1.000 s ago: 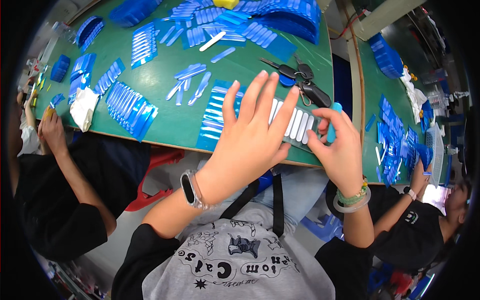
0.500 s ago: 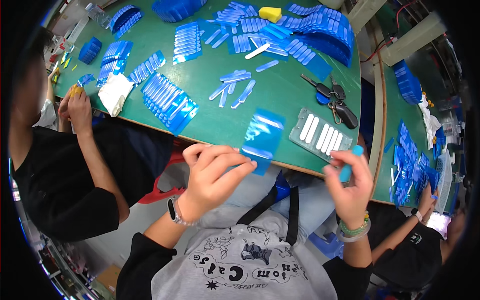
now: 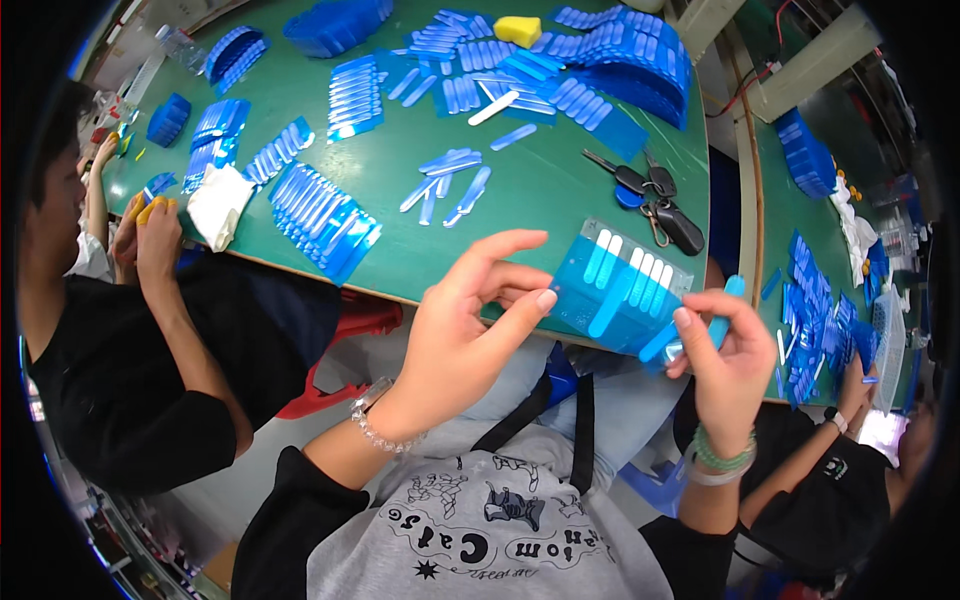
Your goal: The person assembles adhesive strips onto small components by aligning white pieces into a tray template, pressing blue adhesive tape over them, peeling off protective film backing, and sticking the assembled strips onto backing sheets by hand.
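Note:
A translucent blue film sheet (image 3: 600,300) is stretched between my two hands, above the near edge of the table. My left hand (image 3: 480,310) pinches its left edge between thumb and a finger, with the index finger held out straight. At the right edge, the thumb and fingers of my right hand (image 3: 728,350) grip the film. A light-blue rounded stick (image 3: 722,312) is also tucked among those fingers. Beneath the film lies a clear tray (image 3: 682,278) with several white rounded strips (image 3: 603,240), partly seen through the blue. Whether film and tray touch, I cannot tell.
Keys with black fobs (image 3: 680,228) lie beyond the tray. Loose blue strips (image 3: 450,162) and film sheets with strips (image 3: 322,222) cover the green table (image 3: 400,255), near a yellow block (image 3: 517,30). Co-workers sit on both sides; one person's hands (image 3: 155,235) show at left.
The blue film has moved right, from over bare table to over the tray. My right hand has come in to grip its right edge, and the left hand has shifted right with it.

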A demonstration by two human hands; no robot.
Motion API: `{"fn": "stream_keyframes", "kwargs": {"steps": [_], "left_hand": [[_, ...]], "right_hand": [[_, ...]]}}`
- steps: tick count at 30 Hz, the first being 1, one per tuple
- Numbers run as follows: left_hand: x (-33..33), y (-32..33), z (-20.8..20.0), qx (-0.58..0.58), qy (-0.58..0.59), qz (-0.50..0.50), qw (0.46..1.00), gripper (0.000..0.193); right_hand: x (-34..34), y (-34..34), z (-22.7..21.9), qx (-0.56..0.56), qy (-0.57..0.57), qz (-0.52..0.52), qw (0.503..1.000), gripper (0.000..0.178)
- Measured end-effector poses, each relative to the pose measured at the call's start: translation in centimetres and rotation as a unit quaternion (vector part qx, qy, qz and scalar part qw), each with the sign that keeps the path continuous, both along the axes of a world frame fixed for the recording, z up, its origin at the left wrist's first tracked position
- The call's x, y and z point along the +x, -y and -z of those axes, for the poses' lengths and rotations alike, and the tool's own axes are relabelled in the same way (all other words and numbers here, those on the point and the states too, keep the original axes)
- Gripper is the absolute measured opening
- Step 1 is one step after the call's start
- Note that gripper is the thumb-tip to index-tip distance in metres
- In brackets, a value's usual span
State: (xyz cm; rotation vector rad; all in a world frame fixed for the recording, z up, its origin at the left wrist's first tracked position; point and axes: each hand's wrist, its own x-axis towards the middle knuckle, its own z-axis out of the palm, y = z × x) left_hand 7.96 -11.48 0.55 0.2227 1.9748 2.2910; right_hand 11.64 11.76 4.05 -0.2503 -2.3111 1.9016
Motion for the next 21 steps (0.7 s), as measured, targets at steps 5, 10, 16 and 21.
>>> {"fn": "stream_keyframes", "kwargs": {"steps": [5, 10, 16, 21], "left_hand": [[-2.2, -1.3, 0.9, -0.104, -0.054, 0.034, 0.992, 0.035], [-4.3, -1.0, 1.2, -0.346, -0.314, 0.009, 0.884, 0.042], [-5.4, -0.9, 1.5, -0.425, -0.419, 0.068, 0.800, 0.038], [-6.0, -0.8, 2.2, -0.443, -0.442, 0.089, 0.774, 0.035]], "right_hand": [[-5.0, -2.0, -2.9, 0.032, 0.134, -0.066, 0.988, 0.013], [-7.3, -2.0, -3.5, 0.052, 0.190, -0.101, 0.975, 0.012], [-7.6, -2.2, -3.2, 0.049, 0.213, -0.102, 0.970, 0.012], [-7.6, -2.7, -2.7, 0.064, 0.226, -0.105, 0.966, 0.012]]}}
